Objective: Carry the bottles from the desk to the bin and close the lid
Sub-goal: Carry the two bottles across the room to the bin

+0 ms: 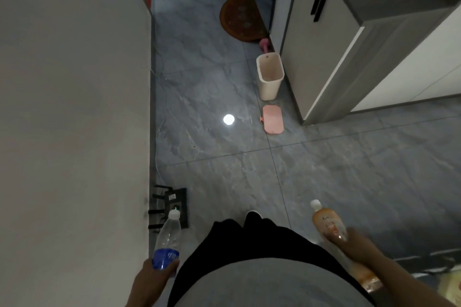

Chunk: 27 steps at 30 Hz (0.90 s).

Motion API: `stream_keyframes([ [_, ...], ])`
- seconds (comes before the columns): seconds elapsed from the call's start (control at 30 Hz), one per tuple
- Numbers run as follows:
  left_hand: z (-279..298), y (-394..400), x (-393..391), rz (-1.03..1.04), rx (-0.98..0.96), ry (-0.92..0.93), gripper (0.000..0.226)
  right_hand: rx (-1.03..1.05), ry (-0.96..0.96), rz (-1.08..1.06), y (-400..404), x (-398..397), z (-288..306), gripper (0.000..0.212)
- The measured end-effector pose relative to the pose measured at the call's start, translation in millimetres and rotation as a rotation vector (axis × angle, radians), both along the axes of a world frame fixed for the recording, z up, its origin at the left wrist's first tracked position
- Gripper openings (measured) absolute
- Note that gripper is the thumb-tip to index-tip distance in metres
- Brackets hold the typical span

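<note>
My left hand (152, 273) grips a clear water bottle (168, 237) with a blue label and white cap, low on the left. My right hand (354, 244) holds an orange drink bottle (326, 223) with a white cap, low on the right. Farther ahead on the floor, a cream bin (269, 77) stands open beside a cabinet. Its pink lid (273, 119) lies flat on the tiles just in front of it.
A white wall (74, 107) runs along the left. A black router (172, 204) sits at its base near my left hand. A grey cabinet (349, 40) fills the right. A brown doormat (240, 17) lies beyond the bin. Grey tiled floor stretches between me and the bin.
</note>
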<state>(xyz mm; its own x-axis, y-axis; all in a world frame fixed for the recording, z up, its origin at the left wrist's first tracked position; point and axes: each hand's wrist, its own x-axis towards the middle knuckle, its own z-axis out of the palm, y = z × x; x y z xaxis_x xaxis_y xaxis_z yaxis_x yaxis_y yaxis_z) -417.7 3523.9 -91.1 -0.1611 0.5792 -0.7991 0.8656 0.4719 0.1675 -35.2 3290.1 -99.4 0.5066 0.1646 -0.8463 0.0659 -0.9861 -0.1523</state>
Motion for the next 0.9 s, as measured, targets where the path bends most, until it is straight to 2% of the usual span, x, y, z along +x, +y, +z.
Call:
stream_keyframes([
  [0.3,5,70,40,0.100,-0.071,0.052,0.070,0.002,-0.015,0.057,98,56,0,0.071],
  [0.67,10,235,111,-0.134,0.015,-0.045,0.063,-0.122,0.019,-0.053,175,78,-5,0.068],
  [0.8,13,287,147,-0.180,0.028,-0.059,0.061,-0.109,0.076,-0.090,200,89,-4,0.058],
  [0.9,11,316,171,-0.211,0.040,-0.062,0.059,-0.144,0.073,-0.142,225,107,-8,0.066],
])
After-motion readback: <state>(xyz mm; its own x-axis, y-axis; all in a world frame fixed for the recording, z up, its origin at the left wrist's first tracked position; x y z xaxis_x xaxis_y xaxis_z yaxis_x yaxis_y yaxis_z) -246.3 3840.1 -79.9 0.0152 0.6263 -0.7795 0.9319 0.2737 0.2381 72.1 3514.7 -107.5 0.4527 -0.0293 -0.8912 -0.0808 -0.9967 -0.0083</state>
